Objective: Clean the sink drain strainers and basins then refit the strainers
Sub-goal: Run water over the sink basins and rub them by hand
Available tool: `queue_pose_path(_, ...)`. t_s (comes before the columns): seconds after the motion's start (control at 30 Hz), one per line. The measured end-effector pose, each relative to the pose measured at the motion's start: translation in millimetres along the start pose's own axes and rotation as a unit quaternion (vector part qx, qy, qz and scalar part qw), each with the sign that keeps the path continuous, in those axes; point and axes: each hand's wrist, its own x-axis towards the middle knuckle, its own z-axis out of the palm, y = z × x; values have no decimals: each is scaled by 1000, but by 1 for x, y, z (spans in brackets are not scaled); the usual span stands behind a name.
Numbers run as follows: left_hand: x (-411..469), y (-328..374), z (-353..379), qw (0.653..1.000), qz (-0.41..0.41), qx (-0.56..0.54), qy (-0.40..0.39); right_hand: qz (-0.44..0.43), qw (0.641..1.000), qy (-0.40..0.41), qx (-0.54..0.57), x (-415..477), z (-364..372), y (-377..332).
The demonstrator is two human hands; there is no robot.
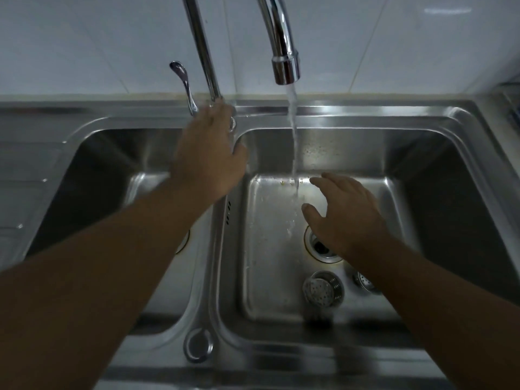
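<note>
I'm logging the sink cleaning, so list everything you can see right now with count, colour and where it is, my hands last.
Basins: 2, steel; left basin, right basin.
Faucet: 1, chrome, spout over the right basin.
Faucet lever: 1, chrome, behind the divider.
Water stream: 1, clear, falling onto the right basin floor.
Open drain: 1, steel, right basin floor, no strainer in it.
Strainers: 2, steel, loose on the right basin floor; one near the front, one partly hidden by the right forearm.
Round cap: 1, chrome, front rim.
Wall tiles: white, behind.
Left hand: at the faucet base.
Right hand: open, above the drain.
</note>
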Motion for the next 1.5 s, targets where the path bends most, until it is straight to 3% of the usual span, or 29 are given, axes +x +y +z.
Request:
queue_pose_path(0.2, -47, 20, 59, 993, 47, 0, -109, -38, 999, -30, 9, 11, 34, 6)
queue_pose_path(0.53, -74, 19, 140, 970, -120, -103, -185, -37, 988, -77, 128, 58, 110, 15)
queue_pose_path(0.67, -83, 18, 168, 962, -161, -116, -188, -75, 989, -56, 117, 60, 129, 34)
queue_pose_path(0.77, -90, 12, 191, 960, -169, -59, -214, -108, 991, -74, 18, 58, 139, 67)
queue_pose_path(0.83, -94, 7, 202, 961, -149, -27, -232, -82, 992, -87, -36, 60, 142, 101)
queue_pose_path(0.93, -97, 1, 214, 957, -148, -6, -251, 52, 992, -66, -97, 66, 145, 149)
queue_pose_path(1.03, -103, -2, 221, 955, -155, 3, -253, 145, 985, -57, -78, 80, 159, 152)
queue_pose_path(1.07, -105, -3, 223, 954, -154, 3, -257, 126, 988, -50, -68, 88, 166, 141)
queue_pose_path(1.13, -109, -5, 224, 953, -152, 9, -262, 4, 997, -65, -47, 104, 182, 110)
queue_pose_path(1.2, -109, -6, 224, 954, -148, 19, -261, -153, 981, -110, -45, 113, 192, 84)
queue_pose_path(1.27, -107, -7, 224, 954, -153, 13, -256, -237, 961, -118, -80, 117, 193, 82)
queue_pose_path(1.33, -105, -11, 225, 953, -161, 7, -255, -187, 973, -98, -92, 121, 185, 96)
queue_pose_path(1.43, -99, -22, 229, 960, -153, 12, -236, 32, 994, -64, -82, 115, 173, 125)
queue_pose_path(1.47, -93, -25, 232, 964, -134, 29, -230, 39, 993, -80, -81, 112, 170, 130)
queue_pose_path(1.5, -84, -25, 235, 968, -106, 52, -220, -12, 990, -108, -86, 109, 168, 131)
